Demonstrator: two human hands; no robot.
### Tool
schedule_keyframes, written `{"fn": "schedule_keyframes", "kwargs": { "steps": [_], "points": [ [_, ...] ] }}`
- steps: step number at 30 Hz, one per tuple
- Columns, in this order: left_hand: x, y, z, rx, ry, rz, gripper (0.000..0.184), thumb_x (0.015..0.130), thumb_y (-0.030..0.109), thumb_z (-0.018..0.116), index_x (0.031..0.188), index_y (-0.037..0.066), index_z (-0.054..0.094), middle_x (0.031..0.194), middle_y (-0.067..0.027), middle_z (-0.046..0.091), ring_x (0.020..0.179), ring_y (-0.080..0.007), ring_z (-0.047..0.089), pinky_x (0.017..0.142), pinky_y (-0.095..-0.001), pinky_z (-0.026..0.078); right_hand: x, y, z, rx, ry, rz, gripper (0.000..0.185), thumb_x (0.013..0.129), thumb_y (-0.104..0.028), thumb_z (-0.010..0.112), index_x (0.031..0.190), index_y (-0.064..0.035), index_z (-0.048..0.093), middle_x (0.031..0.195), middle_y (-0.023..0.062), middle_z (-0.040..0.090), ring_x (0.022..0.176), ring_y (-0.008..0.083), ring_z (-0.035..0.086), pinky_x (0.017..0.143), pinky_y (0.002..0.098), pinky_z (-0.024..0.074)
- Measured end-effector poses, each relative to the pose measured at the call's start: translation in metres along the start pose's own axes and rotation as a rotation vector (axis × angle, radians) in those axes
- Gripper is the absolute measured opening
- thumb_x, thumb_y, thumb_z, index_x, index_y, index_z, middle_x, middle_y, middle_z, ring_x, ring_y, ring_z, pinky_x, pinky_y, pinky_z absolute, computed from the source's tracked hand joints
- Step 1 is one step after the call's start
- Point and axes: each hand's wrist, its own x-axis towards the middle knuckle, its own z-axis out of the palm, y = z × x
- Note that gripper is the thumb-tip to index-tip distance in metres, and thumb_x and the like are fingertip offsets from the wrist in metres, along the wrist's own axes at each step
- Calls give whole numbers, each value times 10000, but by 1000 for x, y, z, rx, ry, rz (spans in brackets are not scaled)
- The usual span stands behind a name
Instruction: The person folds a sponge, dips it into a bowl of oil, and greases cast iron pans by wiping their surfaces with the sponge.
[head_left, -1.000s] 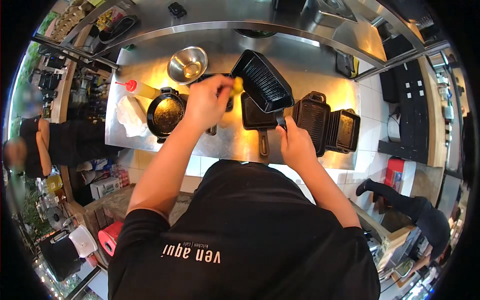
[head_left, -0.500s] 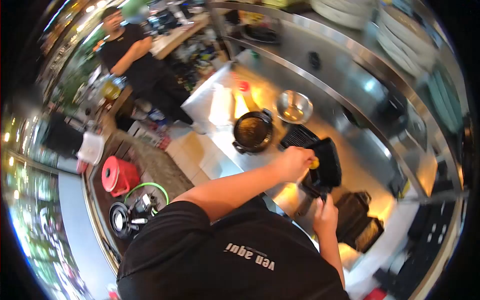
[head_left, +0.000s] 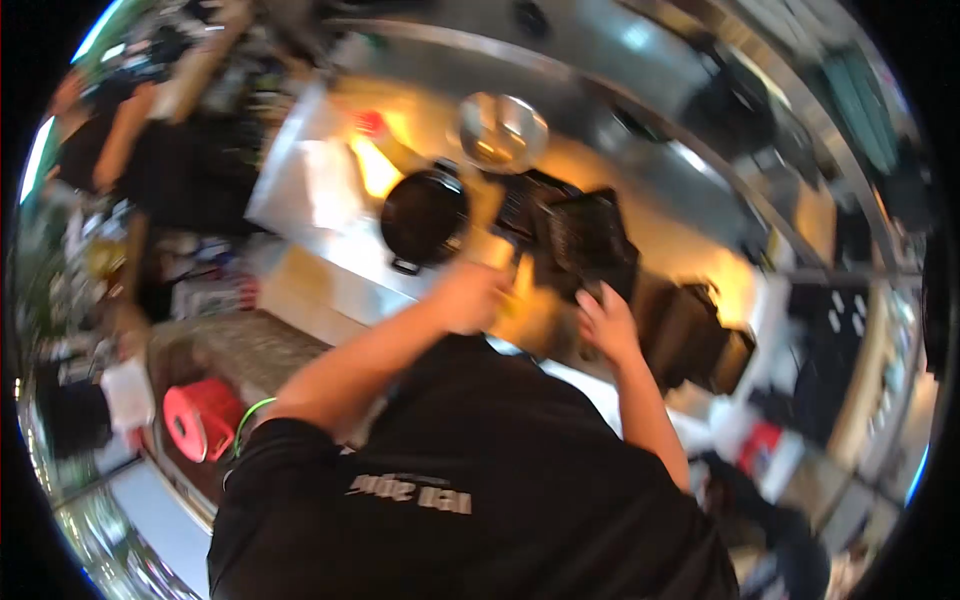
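Note:
My right hand (head_left: 608, 325) is closed around the handle of a square black pan (head_left: 588, 232), which is tilted above the metal counter. To its left, my left hand (head_left: 470, 297) is closed and smeared by motion. A small yellow thing (head_left: 518, 283) shows at its fingers, too blurred to name. Just left of the held pan lies another black pan (head_left: 518, 205), partly covered by it. A round black pot (head_left: 424, 218) with two side handles sits beyond my left hand.
A shiny metal bowl (head_left: 502, 133) and a red-capped bottle (head_left: 370, 124) stand farther back. Dark pans (head_left: 690, 335) are at the right. Metal shelving (head_left: 600, 85) runs along the back. A red lidded pot (head_left: 202, 415) is on the left, and another person (head_left: 125, 150) stands far left.
My left hand has moved away from the pan, left and towards me, with the yellow thing. The pan has been turned in my right hand. The whole view has swung to the right.

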Motion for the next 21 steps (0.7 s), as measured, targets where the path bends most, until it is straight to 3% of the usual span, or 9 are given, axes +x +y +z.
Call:
{"fn": "schedule_keyframes", "kwargs": {
  "steps": [3, 6, 8, 11, 13, 14, 16, 17, 21],
  "points": [
    [-10, -22, -45, -232, 70, -76, 192, 867, 63, 746, 1055, 25, 755, 761, -119, 730, 665, -210, 720, 694, -356, 580, 2, -9, 29, 182, 16, 238, 152, 1102, -218, 631, 1073, -139, 505, 708, -11, 467, 479, 79, 365, 431, 259, 294],
    [-6, -57, -74, -443, 18, -205, 196, 862, 70, 756, 1051, 18, 742, 736, -66, 700, 663, -115, 666, 672, -302, 546, 21, 0, 54, 326, 54, 279, 141, 1104, -229, 626, 1095, -146, 511, 724, 11, 517, 453, 96, 386, 414, 259, 292],
    [4, -50, -107, -396, -54, -278, 198, 897, -12, 717, 1094, -19, 705, 984, -64, 776, 859, -79, 707, 787, -271, 561, 46, 14, 68, 325, 46, 179, 148, 1119, -245, 599, 1172, -125, 531, 756, 22, 562, 457, 117, 454, 397, 275, 321],
    [15, -80, -124, -441, 19, -211, 197, 892, -19, 719, 1088, -22, 700, 1085, -77, 772, 883, -82, 712, 810, -275, 575, 67, 8, 91, 257, 105, 197, 239, 1111, -323, 613, 1166, -92, 585, 852, 87, 660, 471, 165, 565, 423, 312, 421],
    [19, -93, -134, -487, 13, -205, 192, 919, -25, 720, 1107, -24, 685, 1063, -75, 768, 893, -79, 715, 796, -259, 563, 64, -23, 108, -645, 147, 217, 349, 1071, -382, 654, 1156, -44, 663, 1001, 182, 732, 682, 272, 735, 596, 372, 562],
    [21, -100, -137, -531, 4, -198, 190, 932, -30, 719, 1118, -21, 680, 1058, -76, 765, 896, -77, 715, 791, -252, 557, 62, -21, 109, -638, 139, 213, 349, 1071, -382, 654, 1156, -44, 663, 1001, 182, 732, 682, 272, 735, 596, 372, 562],
    [20, -104, -138, -643, 56, -172, 169, 924, -16, 742, 1087, -15, 696, 954, -52, 751, 823, -68, 698, 741, -251, 556, 42, -25, 114, -1204, 233, -177, 404, 1027, -403, 678, 1153, -21, 718, 1103, 234, 745, 964, 347, 772, 824, 415, 598],
    [17, -107, -139, -763, 110, -138, 150, 917, -1, 765, 1057, -9, 711, 851, -29, 738, 751, -60, 680, 692, -250, 554, 34, -37, 121, -1083, 230, -137, 317, 1009, -288, 693, 1172, -18, 716, 1112, 211, 749, 1097, 367, 736, 925, 431, 579],
    [1, -132, -139, -748, 150, -142, 189, 939, -26, 755, 1117, -7, 694, 921, -42, 746, 806, -62, 693, 731, -242, 559, 73, -77, 152, -726, 94, -499, 237, 961, -112, 730, 1168, 2, 707, 1075, 177, 751, 1020, 342, 754, 881, 413, 598]
  ]
}}
